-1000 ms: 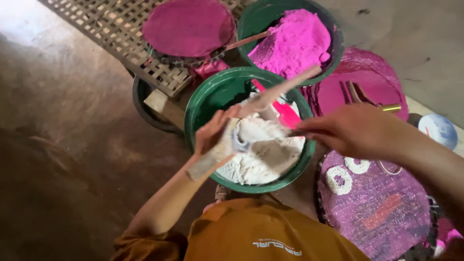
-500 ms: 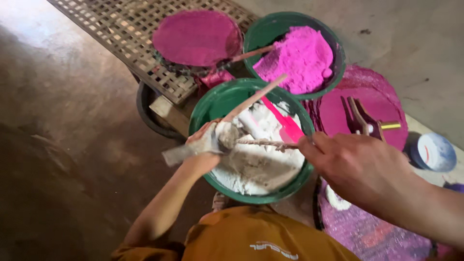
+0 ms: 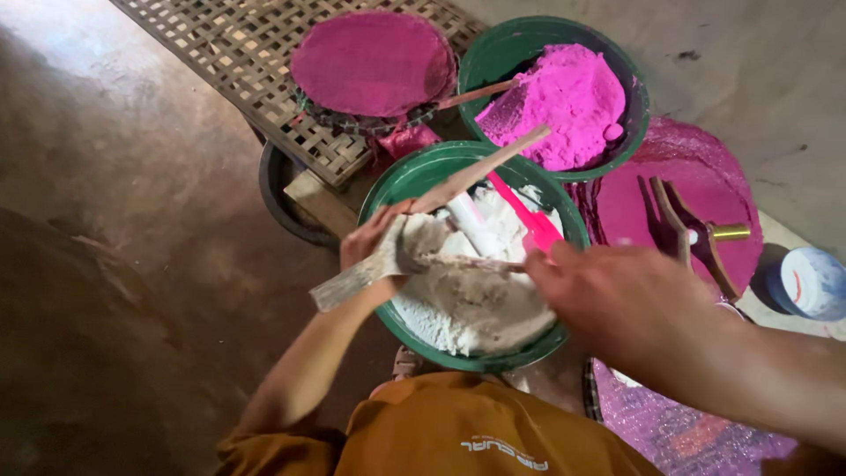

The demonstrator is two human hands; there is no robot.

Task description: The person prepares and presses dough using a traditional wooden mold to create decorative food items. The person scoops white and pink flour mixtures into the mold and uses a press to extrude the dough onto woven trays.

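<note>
The left hand (image 3: 374, 242) is keeping its fingers closed around a powder-caked paddle (image 3: 357, 273) over the green basin (image 3: 397, 189), while the right hand (image 3: 608, 295), now nearer, is pinching a thin stick (image 3: 467, 262) against it.

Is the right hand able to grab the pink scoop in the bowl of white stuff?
Probably yes. The right hand is right beside the pink scoop, which lies uncovered on the white paste in the green bowl, though its fingers seem busy with a stick.

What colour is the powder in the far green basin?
Bright pink powder, heaped in the far green basin; it shows best in the head view.
</note>
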